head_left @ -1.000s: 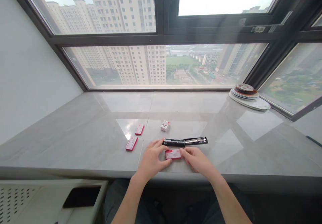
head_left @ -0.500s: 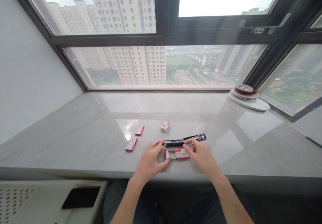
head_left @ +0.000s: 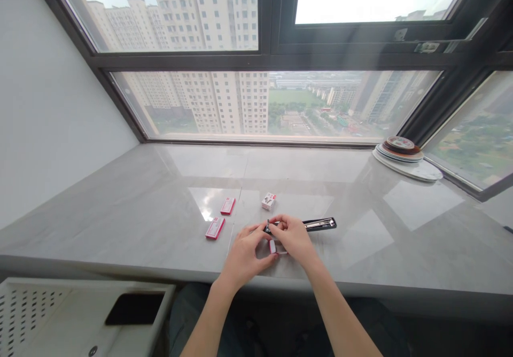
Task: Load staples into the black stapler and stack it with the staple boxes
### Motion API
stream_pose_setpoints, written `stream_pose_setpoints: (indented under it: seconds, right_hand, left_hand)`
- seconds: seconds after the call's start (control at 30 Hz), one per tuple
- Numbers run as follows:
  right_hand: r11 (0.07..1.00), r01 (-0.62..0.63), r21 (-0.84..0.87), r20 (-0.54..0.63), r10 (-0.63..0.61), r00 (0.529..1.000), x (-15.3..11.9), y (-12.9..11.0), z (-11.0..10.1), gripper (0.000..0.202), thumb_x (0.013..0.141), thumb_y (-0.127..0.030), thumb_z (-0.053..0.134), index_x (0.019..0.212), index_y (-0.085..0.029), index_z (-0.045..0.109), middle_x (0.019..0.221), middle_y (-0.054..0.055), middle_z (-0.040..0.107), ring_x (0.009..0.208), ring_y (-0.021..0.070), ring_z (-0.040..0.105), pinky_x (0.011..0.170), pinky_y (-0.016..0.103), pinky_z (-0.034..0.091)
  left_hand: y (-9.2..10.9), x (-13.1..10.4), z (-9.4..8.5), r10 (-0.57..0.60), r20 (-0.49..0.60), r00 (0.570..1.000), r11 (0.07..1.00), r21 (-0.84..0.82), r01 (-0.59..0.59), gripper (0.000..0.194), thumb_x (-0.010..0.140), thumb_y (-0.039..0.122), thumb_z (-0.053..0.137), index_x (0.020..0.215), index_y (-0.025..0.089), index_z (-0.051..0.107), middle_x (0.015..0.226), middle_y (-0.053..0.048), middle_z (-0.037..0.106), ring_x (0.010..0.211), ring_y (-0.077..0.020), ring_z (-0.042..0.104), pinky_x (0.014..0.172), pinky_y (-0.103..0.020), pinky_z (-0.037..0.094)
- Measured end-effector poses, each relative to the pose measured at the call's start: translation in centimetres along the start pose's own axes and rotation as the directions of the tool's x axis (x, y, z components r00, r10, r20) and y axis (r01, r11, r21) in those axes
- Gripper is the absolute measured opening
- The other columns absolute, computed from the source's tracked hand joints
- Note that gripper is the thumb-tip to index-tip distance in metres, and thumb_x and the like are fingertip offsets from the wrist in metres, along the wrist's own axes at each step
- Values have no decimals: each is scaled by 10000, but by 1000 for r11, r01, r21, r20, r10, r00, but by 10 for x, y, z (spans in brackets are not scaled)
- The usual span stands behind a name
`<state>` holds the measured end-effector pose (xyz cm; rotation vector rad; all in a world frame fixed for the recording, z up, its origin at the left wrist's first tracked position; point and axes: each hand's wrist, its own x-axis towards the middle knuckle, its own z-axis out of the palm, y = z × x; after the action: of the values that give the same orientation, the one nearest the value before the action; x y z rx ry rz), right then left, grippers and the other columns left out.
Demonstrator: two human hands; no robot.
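Observation:
A black stapler [head_left: 320,224] lies opened out on the grey stone sill, its right part uncovered. My left hand [head_left: 245,253] grips the stapler's left end with its fingers, its thumb by a red and white box [head_left: 273,247]. At that same left end, my right hand [head_left: 292,238] pinches at a small metal part, covering the stapler's middle and most of the box. A small white and red box [head_left: 269,201] stands behind the hands. Two flat pink boxes, one farther back [head_left: 228,206] and one nearer [head_left: 215,228], lie to the left.
Stacked plates [head_left: 401,151] sit at the back right corner by the window. The sill's front edge [head_left: 160,271] runs close to my forearms. Below at the left is a white perforated surface [head_left: 76,335] with a dark rectangular object [head_left: 134,309].
My right hand has moved left along the stapler to its left end, now over the open box. The view has shifted slightly. My left hand stays at the stapler's left end.

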<state>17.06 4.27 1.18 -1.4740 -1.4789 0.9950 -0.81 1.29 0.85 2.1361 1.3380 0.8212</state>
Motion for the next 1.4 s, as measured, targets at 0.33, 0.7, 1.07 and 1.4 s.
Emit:
stream_pose_setpoints:
  seconds: [0.33,0.7,1.07,1.4]
  right_hand:
    - [899,253,-359,240,-173,955,-25,-20,-27,102,832,-277,626,793,-236,711,619,-27,622,580,142,531,578,251,325]
    - [860,53,-507,83,-13,996,-50,7,-91,253,941,-415,531,766,-249,607,617,-10,624,583,176,542,552,282,299]
    - [962,-114,-249,89,140,986,-52,43,-80,407,940,-597,526,829,-213,600,596,-21,582,522,142,501,498,259,315]
    - [992,10,123,147,-28,989,10,39,-131,603,747,-657,763,1105,-185,652,740,-20,586,541,90,428,456,224,322]
  left_hand:
    - [-5,-1,0,13,-4,1000,1000,24,-13,324,794,333,793,1104,348,699,1516,28,530,1387,-264,494,1157,-446,427]
    - [0,-13,-5,-35,-140,990,994,94,48,248,896,442,702,1094,299,662,1318,-46,601,1255,-262,545,1065,-420,451]
    - [31,0,37,-73,-225,972,963,236,128,281,1050,348,441,892,248,651,885,-29,668,878,-217,616,831,-378,420]
    - [29,2,42,-28,-207,978,966,246,80,223,1019,357,521,1165,302,681,958,-15,701,904,-212,634,823,-358,407]
